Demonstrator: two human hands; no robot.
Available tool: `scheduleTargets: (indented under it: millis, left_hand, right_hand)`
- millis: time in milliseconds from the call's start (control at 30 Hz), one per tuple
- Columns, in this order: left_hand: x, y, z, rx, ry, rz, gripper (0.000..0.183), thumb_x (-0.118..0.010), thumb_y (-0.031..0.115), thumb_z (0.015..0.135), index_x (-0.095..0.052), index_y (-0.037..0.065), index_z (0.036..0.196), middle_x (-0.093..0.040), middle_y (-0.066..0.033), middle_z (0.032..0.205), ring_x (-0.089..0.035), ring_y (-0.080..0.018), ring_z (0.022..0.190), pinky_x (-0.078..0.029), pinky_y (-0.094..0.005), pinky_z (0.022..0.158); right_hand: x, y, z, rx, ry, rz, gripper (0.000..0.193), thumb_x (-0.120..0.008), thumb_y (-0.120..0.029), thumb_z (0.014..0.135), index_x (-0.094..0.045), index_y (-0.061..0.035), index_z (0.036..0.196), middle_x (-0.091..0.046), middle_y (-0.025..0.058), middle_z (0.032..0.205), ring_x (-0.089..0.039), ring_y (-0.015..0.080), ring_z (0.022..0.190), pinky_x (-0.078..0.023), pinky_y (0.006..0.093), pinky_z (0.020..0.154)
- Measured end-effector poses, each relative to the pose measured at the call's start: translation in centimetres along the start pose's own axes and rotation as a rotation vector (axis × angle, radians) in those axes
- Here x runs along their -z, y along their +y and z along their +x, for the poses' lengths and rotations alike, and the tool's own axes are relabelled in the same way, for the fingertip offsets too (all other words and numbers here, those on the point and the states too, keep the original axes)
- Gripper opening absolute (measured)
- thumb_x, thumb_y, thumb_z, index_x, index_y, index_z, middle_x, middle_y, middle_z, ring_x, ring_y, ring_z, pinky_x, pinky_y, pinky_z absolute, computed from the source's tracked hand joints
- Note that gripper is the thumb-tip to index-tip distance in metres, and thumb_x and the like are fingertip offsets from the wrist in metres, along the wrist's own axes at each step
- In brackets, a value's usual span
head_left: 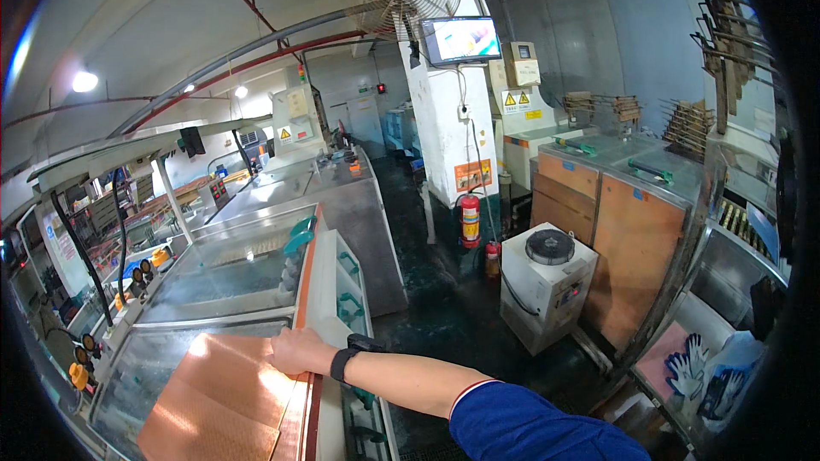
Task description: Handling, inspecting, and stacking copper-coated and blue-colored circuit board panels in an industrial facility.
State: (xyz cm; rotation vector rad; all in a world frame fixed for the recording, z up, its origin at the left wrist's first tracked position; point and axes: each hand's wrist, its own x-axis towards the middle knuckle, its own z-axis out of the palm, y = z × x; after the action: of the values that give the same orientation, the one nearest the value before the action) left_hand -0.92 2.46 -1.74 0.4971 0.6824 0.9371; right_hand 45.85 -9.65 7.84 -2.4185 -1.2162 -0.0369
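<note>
My right hand (299,352) reaches in from the lower right, with a dark band on the wrist and a blue sleeve up the arm. Its fingers are closed on the upper right corner of a copper sheet (218,393), shiny and orange-brown. The sheet lies tilted over the glass-like top (141,358) of a machine at the lower left. Another copper-coloured strip (296,414) shows along the sheet's right side; whether it is a separate sheet, I cannot tell. My left hand is out of the picture.
Gauges with yellow knobs (79,376) line the machine's left side; green handles (348,307) sit on its right. Across the dark green aisle stand a white chiller-like box (547,290), a red fire extinguisher (470,222) and copper-coloured panels (636,248). Gloves (686,367) lie at the lower right.
</note>
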Motion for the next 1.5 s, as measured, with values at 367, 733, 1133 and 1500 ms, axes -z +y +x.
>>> scheduleTargets:
  millis: [367, 733, 1133, 1500]
  left_hand:
    - [-0.5, -0.5, -0.2, -0.133, -0.068, 0.171, 0.012, -0.061, 0.011, 0.095, -0.059, 0.008, 0.106, -0.062, -0.0063, 0.081, -0.061, -0.0176, 0.068, -0.052, -0.0283, 0.059]
    - [-0.8, -0.6, -1.0, -0.139, -0.111, 0.16, 0.009, -0.062, 0.014, 0.096, -0.059, 0.009, 0.102, -0.062, -0.0052, 0.08, -0.059, -0.0147, 0.066, -0.046, -0.0246, 0.054]
    - [-1.5, -0.7, -1.9, -0.201, -0.103, 0.195, 0.012, -0.056, 0.006, 0.095, -0.049, 0.01, 0.086, -0.039, 0.0016, 0.074, -0.039, -0.0094, 0.066, -0.035, -0.0226, 0.056]
    - [-2.2, -0.5, 0.9, -0.085, -0.189, 0.112, 0.021, -0.053, -0.001, 0.091, -0.059, 0.003, 0.111, -0.062, -0.0017, 0.087, -0.059, -0.0115, 0.069, -0.05, -0.0251, 0.057]
  right_hand:
    - [-0.6, 0.2, 0.4, -0.021, 0.005, -0.021, 0.05, -0.054, -0.042, 0.095, -0.069, 0.0033, 0.109, -0.067, 0.026, 0.114, -0.066, 0.0404, 0.106, -0.052, 0.0501, 0.089]
    - [-0.6, 0.3, 0.3, -0.003, 0.015, -0.04, 0.052, -0.052, -0.043, 0.096, -0.066, 0.0047, 0.11, -0.069, 0.0246, 0.107, -0.067, 0.0389, 0.104, -0.053, 0.0483, 0.086]
    - [-2.8, 1.7, 1.5, 0.099, 0.009, -0.162, 0.035, -0.052, -0.035, 0.093, -0.07, -0.006, 0.103, -0.071, 0.0196, 0.101, -0.068, 0.0382, 0.096, -0.055, 0.0504, 0.078]
    - [-0.7, 0.4, 1.5, -0.099, 0.005, -0.18, 0.056, -0.051, -0.051, 0.092, -0.07, -0.0014, 0.111, -0.07, 0.022, 0.111, -0.067, 0.0394, 0.104, -0.053, 0.0469, 0.089]
